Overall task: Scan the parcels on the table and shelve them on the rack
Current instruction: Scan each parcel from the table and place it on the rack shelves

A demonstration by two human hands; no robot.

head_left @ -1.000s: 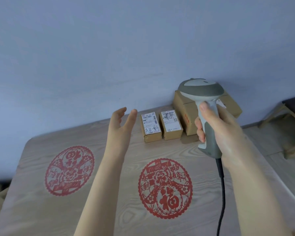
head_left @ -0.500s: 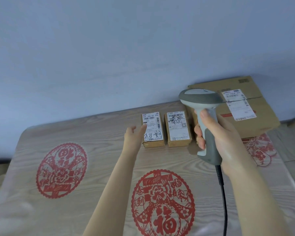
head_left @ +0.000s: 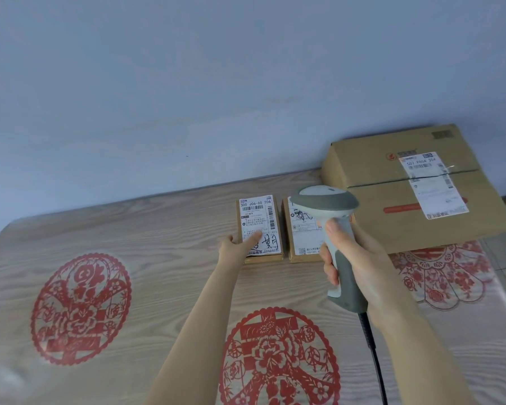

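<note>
Left hand (head_left: 237,246): fingers spread, unclenched, index tip touching label of small parcel (head_left: 259,228), thumb at its left edge; nothing gripped yet.
Right hand (head_left: 351,258): clamping handle of barcode scanner (head_left: 332,229), head hovering over second small parcel (head_left: 303,235), just right of first.
Large carton (head_left: 415,191): beyond right hand, waiting.
Advice: steadying parcel flat, swinging scanner head left, aiming at barcode beyond left fingertip.

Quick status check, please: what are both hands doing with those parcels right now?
Left hand open, fingers on the leftmost small parcel. Right hand gripping the scanner, held above the second small parcel. Big box untouched. Nothing in the way.
</note>
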